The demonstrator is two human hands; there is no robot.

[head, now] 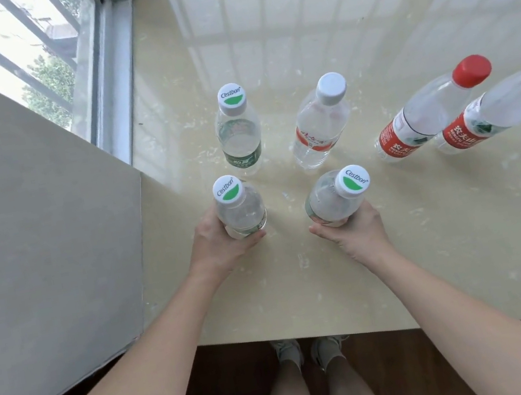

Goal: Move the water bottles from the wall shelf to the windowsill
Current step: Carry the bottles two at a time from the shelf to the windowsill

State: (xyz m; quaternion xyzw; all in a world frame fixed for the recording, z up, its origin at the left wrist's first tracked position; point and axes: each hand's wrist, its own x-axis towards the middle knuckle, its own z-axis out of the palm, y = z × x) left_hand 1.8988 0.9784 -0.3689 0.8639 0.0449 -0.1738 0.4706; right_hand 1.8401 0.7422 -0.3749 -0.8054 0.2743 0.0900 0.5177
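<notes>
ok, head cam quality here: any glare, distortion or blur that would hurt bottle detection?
Head view: daylight from the window throws bright frame reflections across the glossy windowsill; wide-angle distortion makes the red-capped bottles lean outward at the right edge, one cropped; clear bottle bodies wash out against the pale sill; focus is mildly soft, but cap logos by both hands stay legible.

Six clear capped water bottles stand upright on the cream windowsill [433, 236]. At the near edge are two Cestbon bottles, the left one [240, 207] and the right one [335, 198]. Behind stand a third Cestbon bottle [238, 131], a plain white-capped bottle [321, 124], and two red-labelled bottles [425, 114] [498, 110] touching at right.
</notes>
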